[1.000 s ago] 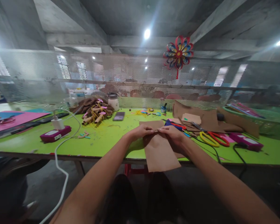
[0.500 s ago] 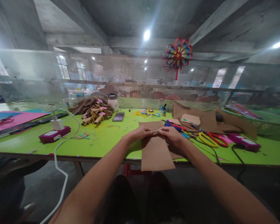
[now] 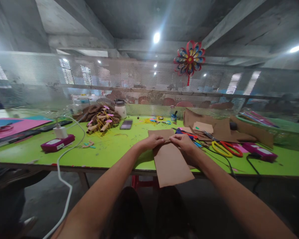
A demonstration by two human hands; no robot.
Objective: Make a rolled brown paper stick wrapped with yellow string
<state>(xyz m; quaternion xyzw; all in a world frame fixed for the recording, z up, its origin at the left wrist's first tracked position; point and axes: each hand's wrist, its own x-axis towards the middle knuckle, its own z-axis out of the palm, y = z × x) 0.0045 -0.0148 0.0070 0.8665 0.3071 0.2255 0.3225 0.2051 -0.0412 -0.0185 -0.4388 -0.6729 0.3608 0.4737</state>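
Between my hands is a sheet of brown kraft paper (image 3: 173, 166), its lower end hanging past the table's front edge. My left hand (image 3: 153, 142) is closed on the sheet's upper left, fingers bent. My right hand (image 3: 181, 142) pinches it at the upper right, thumb and fingertips close to the left hand's. Behind the fingers, another brown paper piece (image 3: 161, 133) lies on the green table (image 3: 124, 149). Just right of my right hand are a dark blue tool (image 3: 181, 132), perhaps a glue gun, and scissors with yellow and red handles (image 3: 221, 149).
Brown cardboard pieces (image 3: 209, 124) and a green basket (image 3: 286, 131) stand at the right. Purple power strips (image 3: 57, 143) lie on both sides, with cables over the front edge. Paper rolls with yellow string (image 3: 104, 122) and a white jar (image 3: 120, 109) are at back left.
The hanging end of the brown paper has swung right and tilted. Both hands stay in nearly the same place, still gripping it.
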